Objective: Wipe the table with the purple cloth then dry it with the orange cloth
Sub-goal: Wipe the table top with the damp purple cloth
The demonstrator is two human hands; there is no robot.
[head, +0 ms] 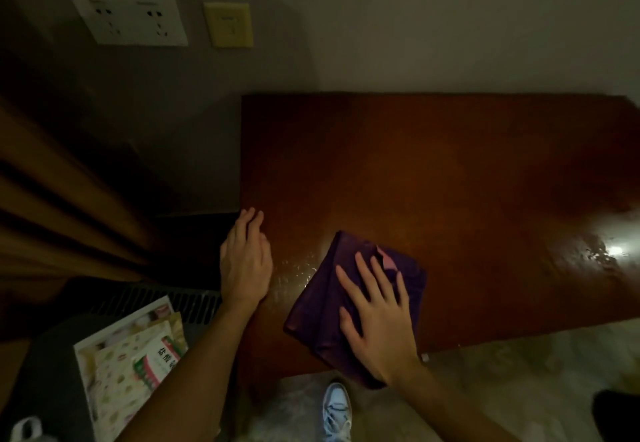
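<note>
A folded purple cloth [325, 303] lies on the near left part of the dark brown wooden table [450, 171]. My right hand [377, 317] presses flat on top of it, fingers spread and pointing away from me. My left hand [246, 261] rests palm down on the table's left edge, fingers together, holding nothing. Wet streaks glisten on the wood between the two hands. No orange cloth is in view.
A wet, shiny patch [609, 251] reflects light at the table's right. The table stands against a wall with sockets [131, 21]. A dark unit with boxes [135, 355] on it stands left. A curtain [52, 192] hangs far left. My shoe [336, 410] is below the table edge.
</note>
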